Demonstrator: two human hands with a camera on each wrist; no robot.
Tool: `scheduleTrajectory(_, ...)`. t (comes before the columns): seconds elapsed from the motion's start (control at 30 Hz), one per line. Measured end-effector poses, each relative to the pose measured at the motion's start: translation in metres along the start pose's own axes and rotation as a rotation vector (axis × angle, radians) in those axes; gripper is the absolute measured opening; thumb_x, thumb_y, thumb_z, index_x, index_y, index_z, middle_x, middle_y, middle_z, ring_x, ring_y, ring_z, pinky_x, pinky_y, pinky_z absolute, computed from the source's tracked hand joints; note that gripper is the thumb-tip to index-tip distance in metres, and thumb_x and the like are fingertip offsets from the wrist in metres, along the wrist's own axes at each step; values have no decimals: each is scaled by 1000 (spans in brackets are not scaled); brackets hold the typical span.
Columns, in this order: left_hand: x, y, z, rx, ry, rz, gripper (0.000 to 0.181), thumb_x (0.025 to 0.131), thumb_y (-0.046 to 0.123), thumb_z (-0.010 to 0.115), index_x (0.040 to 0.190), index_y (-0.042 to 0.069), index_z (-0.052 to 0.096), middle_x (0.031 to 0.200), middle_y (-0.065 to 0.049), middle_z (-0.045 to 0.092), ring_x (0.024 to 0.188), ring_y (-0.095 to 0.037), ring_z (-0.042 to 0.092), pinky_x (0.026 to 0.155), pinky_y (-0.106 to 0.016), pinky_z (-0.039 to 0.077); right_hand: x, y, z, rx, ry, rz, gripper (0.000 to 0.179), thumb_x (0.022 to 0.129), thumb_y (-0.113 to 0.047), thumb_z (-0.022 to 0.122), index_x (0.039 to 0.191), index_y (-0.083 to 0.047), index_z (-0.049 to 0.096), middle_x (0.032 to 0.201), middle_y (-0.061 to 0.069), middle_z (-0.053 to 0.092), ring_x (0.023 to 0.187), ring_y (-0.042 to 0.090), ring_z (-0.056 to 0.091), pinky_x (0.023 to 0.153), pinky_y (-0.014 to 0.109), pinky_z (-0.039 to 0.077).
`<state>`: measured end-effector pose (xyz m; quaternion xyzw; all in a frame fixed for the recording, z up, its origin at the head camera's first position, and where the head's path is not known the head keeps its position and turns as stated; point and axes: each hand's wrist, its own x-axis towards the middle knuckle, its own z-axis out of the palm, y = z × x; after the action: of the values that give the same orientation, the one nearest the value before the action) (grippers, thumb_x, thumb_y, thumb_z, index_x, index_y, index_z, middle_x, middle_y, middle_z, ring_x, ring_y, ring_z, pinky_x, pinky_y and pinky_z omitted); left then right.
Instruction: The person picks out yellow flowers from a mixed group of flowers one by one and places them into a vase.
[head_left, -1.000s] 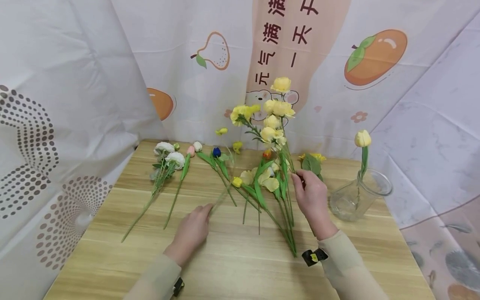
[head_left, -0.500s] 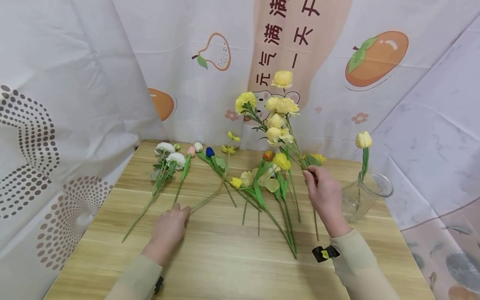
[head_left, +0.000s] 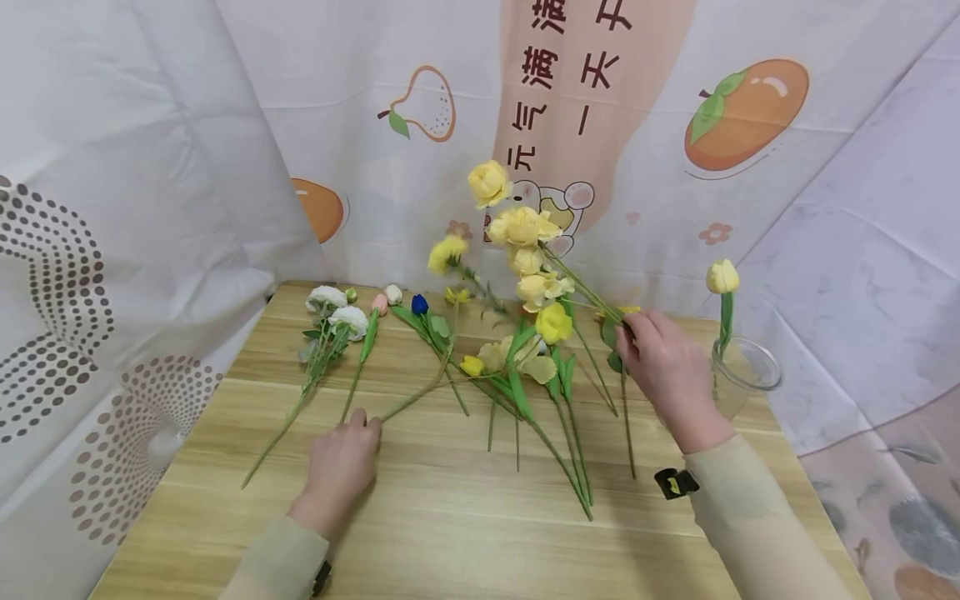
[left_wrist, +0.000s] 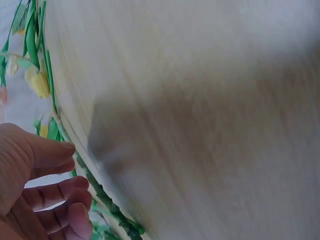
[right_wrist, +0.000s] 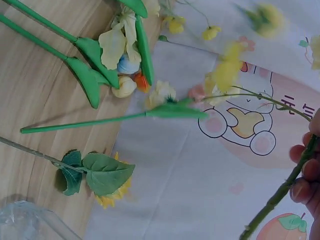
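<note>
The right hand [head_left: 671,367] grips a spray of pale yellow blooms [head_left: 521,227], raised above the far side of the bench [head_left: 450,517]; the left hand [head_left: 341,467], thumb parted from loosely bent fingers, holds nothing beside the near end of a thin forked yellow-flowered stem [head_left: 411,400]; a glass vase [head_left: 750,386] at right contains a yellow tulip [head_left: 722,277].

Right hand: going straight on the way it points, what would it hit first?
Probably the sunflower just past the right hand; above that, the curtain. The hand's height over the table is unclear.
</note>
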<state>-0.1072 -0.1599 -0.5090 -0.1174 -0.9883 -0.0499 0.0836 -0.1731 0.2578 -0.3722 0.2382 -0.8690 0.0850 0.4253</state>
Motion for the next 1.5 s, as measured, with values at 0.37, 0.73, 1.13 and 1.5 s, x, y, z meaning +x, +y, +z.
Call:
scheduleTrajectory(0.37,-2,9,9,-34,2,12,12,91,10,75,101,4,72,91,-11,59,58,-19,53,40,-32,40,16,6,-13,24,10,-8,13,93,-2,71,103,7,70,88,20,65,63,36,64,51,50,53)
scheduleTrajectory(0.73,-7,12,13,-39,-11,1,17,91,15,76,102,4,70,93,-10,58,63,-22,52,39,-35,40,24,27,-33,0,41,43,12,95,3,67,103,10,70,90,24,66,78,42,64,68,53,55)
scheduleTrajectory(1.13,-6,20,14,-61,46,39,16,90,17,76,101,6,72,94,-11,61,67,-24,58,39,-35,43,21,14,-27,98,-8,112,11,91,-1,73,98,8,73,86,22,70,70,36,67,58,49,55)
scheduleTrajectory(1.5,10,57,8,-234,-24,63,26,96,24,71,116,7,75,97,-6,68,85,-24,66,67,-39,58,23,-17,-26,483,-136,505,18,102,-16,65,100,0,73,69,8,63,53,11,57,51,15,46)
